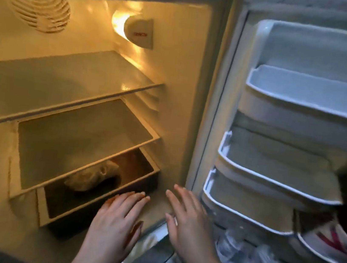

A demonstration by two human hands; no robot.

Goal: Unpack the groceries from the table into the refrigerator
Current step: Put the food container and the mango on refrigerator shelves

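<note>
Left hand [120, 210] and right hand [187, 218] side by side, fingers straight (nothing held).

Warm lamp [137, 31] glow inside; dim, motion-blurred, distorted edges.

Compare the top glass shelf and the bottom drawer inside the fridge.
The top shelf is a flat pale pane with nothing visible on it; the drawer is a dark, walled box holding a pale wrapped bundle. The top shelf sits high, away from the hands; the left hand lies flat against the drawer's front. Both sit inside the lit refrigerator.
</note>
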